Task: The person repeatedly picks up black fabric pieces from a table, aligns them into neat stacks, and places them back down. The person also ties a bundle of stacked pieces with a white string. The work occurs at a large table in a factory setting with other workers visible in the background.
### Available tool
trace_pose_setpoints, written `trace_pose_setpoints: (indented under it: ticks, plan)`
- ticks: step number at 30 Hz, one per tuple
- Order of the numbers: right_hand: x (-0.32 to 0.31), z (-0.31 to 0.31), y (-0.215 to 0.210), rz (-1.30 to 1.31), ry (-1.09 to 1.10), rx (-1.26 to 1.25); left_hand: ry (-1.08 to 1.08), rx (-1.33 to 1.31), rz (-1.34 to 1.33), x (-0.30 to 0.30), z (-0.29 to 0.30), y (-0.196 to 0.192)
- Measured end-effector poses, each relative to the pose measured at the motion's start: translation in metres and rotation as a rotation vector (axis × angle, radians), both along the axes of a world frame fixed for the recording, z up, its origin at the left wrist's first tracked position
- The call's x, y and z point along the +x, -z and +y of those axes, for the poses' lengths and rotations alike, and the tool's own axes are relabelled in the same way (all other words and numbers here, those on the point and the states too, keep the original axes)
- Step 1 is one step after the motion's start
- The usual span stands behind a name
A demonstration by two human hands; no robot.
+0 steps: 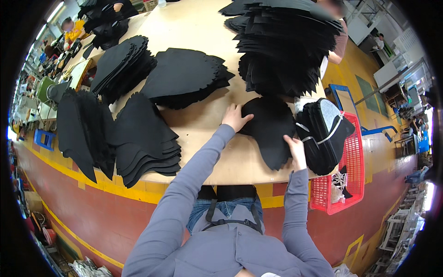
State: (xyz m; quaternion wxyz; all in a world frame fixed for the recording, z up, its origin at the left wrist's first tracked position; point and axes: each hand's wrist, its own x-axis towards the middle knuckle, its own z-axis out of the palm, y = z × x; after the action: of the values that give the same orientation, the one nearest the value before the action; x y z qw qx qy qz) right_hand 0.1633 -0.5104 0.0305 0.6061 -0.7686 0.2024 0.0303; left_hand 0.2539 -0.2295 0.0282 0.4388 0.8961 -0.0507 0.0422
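A small pile of black cut pieces (270, 127), rounded at the far end and narrowing toward me, lies on the pale table (198, 122). My left hand (236, 117) rests at its left edge, fingers apart and thumb touching the top piece. At the right edge my right hand (296, 150) grips the pile, its thumb on top and some fingers hidden. Just right of that hand stands a bundle of black pieces (318, 147) tied with white strips (331, 131), with a light grey piece (329, 113) on top.
Tall stacks of black pieces (286, 46) rise at the far right. More stacks (184, 76) spread across the left, some overhanging the front edge (145, 138). A red basket (353, 177) stands against the table's right side. People sit or stand beyond.
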Motion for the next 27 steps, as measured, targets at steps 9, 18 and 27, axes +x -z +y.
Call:
trace_pose_setpoints:
  ticks: [9, 18, 27]
  plan:
    - [-0.032, 0.056, -0.028, -0.040, -0.266, 0.321, 0.099, 0.015, 0.165, -0.059, 0.066, 0.010]
    - [-0.024, 0.106, -0.102, -0.297, -0.705, 0.164, -0.121, -0.836, -0.087, -0.149, 0.119, -0.077]
    - [-0.034, 0.151, -0.077, -0.607, -0.740, 0.062, -0.181, -0.690, -0.457, -0.162, 0.126, -0.039]
